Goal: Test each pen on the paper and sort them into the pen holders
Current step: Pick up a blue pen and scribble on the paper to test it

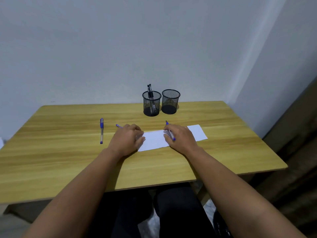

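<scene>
— Both hands are down on the worktop (171, 169). What is each one doing?

— Right hand (180, 137) is closed around a blue pen (170, 131), pinched in writing grip, the tip pointing down at the white paper (155, 140) and the back end sticking up past the knuckles toward the holders. Whether the tip touches the sheet, I cannot tell. Left hand (127, 137) lies with fingers curled, its fingertips pressing the paper's near-left edge.

— Is the left hand holding anything?

— A second blue pen (118, 125) pokes out from beyond its knuckles, lying on the wood; most of it is hidden by the hand, so I cannot tell if the hand grips it or just covers it.

— Any other pens?

— A third blue pen (101, 131) lies alone on the wood, well to the left of the left hand, running roughly front to back.

— And the holders?

— Two black mesh cups stand side by side beyond the hands, just apart. The left holder (151, 103), past the gap between the hands, carries dark pens (150, 91) standing upright. The right holder (170, 102), beyond the right hand, shows no pens above its rim
</scene>
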Demonstrator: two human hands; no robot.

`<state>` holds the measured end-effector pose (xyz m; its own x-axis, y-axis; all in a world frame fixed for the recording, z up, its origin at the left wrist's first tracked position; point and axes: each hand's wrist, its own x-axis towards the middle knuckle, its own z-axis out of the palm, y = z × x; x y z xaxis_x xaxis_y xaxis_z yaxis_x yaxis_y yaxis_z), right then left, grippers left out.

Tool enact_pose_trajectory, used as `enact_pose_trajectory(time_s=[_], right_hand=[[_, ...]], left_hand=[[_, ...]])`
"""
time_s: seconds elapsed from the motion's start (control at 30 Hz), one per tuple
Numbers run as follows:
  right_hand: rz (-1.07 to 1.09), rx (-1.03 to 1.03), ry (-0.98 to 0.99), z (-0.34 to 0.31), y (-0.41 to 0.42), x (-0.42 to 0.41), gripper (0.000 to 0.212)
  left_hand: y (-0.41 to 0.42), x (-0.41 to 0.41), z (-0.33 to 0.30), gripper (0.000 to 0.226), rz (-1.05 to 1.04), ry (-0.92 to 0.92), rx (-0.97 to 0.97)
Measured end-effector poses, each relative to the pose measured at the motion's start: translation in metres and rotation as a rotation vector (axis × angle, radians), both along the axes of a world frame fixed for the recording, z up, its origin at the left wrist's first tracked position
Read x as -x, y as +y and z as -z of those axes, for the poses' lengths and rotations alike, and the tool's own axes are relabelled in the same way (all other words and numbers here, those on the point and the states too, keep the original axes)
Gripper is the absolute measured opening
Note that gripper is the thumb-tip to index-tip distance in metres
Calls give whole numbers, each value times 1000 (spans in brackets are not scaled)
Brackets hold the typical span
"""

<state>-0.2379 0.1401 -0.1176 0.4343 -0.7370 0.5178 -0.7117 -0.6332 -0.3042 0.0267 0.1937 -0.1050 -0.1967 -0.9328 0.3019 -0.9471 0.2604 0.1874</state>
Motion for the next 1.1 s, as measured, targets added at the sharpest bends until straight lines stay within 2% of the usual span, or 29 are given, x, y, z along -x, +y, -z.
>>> enact_pose_trajectory(time_s=[0.17,0.23,0.33,0.43,0.53,0.73,0.93,1.1], right_hand=[[19,-102,15,-3,-2,0,16],[34,-142,-39,-8,-4,-3,20],[100,-256,-358,-19,-12,-10,44],[114,-455,-702,-37,-24,-23,34],[107,-627,-891,-50,-35,-34,37],[86,-818,-1059,-25,-39,-40,29],[59,-826,-1056,-15,-43,-38,22],[13,-792,-1053,-17,-39,-38,30]], left_hand=[[-2,-3,9,43,2,0,27],[-1,-3,12,41,9,-12,46],[0,-4,14,39,12,-36,70],[0,-4,15,38,12,-37,67],[0,-4,16,38,6,-17,74],[-1,-5,19,42,-21,16,71],[6,-5,23,43,-108,32,27],[6,-6,21,52,-99,89,9]])
